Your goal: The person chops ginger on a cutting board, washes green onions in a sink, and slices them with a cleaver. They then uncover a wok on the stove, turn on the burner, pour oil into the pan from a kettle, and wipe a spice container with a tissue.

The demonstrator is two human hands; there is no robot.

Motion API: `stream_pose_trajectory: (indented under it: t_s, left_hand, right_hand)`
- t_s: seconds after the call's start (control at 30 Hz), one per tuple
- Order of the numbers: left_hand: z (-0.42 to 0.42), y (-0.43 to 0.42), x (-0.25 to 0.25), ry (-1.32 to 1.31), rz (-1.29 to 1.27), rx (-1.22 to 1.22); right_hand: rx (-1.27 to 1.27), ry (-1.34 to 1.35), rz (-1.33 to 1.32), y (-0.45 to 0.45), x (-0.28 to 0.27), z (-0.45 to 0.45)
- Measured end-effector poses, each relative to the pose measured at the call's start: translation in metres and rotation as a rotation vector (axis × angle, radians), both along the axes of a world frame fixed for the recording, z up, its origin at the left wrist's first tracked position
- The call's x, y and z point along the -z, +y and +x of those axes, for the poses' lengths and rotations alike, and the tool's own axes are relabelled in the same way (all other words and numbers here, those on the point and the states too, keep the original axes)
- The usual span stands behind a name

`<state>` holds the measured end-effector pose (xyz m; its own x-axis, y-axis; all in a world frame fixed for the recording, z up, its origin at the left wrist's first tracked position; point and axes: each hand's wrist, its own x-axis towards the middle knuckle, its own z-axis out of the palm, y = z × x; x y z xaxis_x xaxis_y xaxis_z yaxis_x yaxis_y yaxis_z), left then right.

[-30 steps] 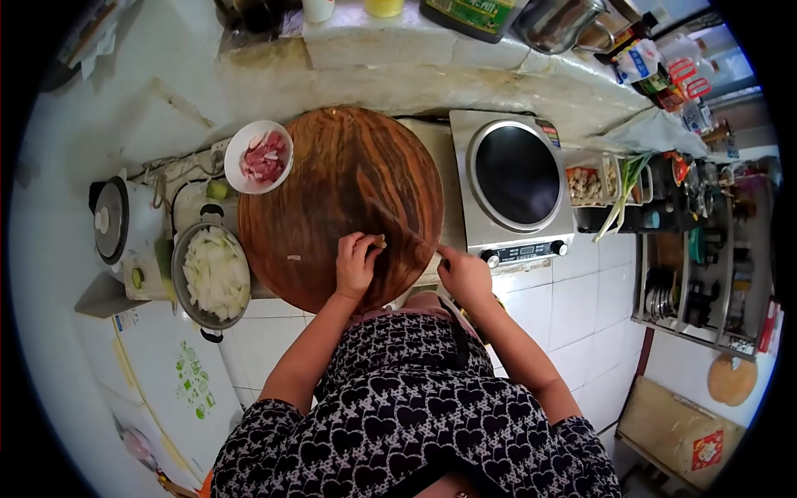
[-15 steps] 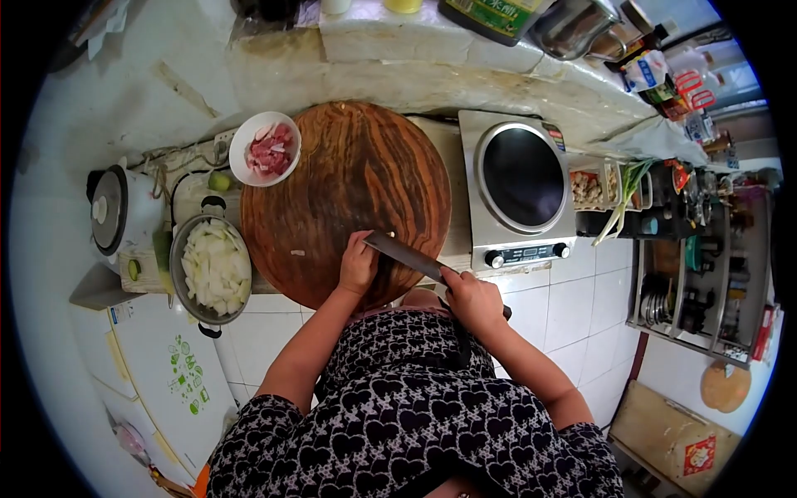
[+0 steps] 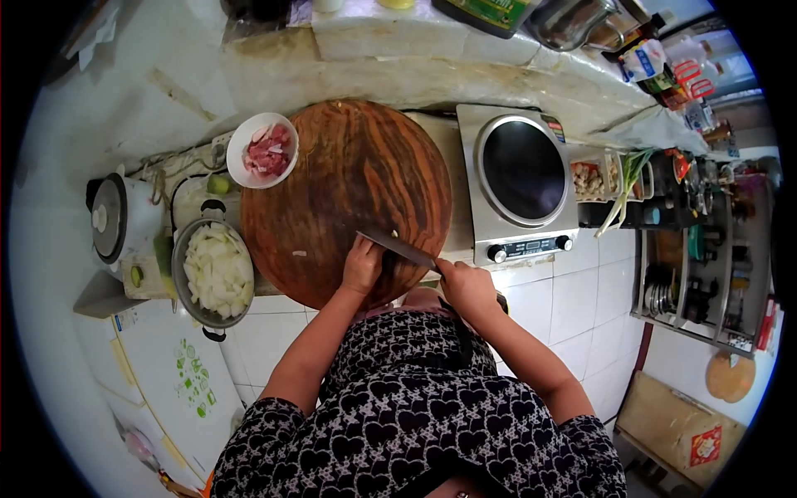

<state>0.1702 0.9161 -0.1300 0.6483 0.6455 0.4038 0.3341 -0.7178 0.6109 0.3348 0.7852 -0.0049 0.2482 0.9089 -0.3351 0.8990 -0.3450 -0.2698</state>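
A large round wooden board (image 3: 332,183) lies in front of me. My right hand (image 3: 466,287) is closed round the handle of a knife (image 3: 400,248), whose blade reaches left over the board's near part. At the blade's tip, my left hand (image 3: 363,264) rests on the board with its fingers bent together; whatever they press on is hidden. A small pale piece (image 3: 394,233) lies just beyond the blade, and another pale bit (image 3: 299,253) is farther left. A white bowl of sliced raw meat (image 3: 266,152) sits at the board's upper left edge.
Left of the board stands a two-handled metal pot of pale cut vegetable (image 3: 217,270), with a lidded cooker (image 3: 120,217) beyond it. An induction cooker (image 3: 521,170) is on the right, followed by baskets with green onions (image 3: 627,189). Bottles and a metal jug (image 3: 573,23) line the ledge.
The knife has come from the right across the board to my left hand, and its blade now looks narrower than half a second ago. My left fingers have drawn in beside the blade.
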Motion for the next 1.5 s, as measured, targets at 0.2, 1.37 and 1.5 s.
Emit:
stream_pose_trajectory:
  t_s: [0.2, 1.37, 1.5]
  left_hand:
    - [0.001, 0.0, -0.002, -0.009, 0.025, -0.011]
    - [-0.001, -0.002, 0.01, 0.016, -0.02, -0.029]
    - [-0.004, -0.002, 0.006, 0.024, -0.019, -0.023]
  right_hand:
    - [0.015, -0.014, -0.01, 0.003, 0.03, -0.009]
    - [0.032, 0.026, -0.018, 0.009, 0.009, -0.012]
    - [0.058, 0.033, -0.009, 0.011, 0.037, -0.019]
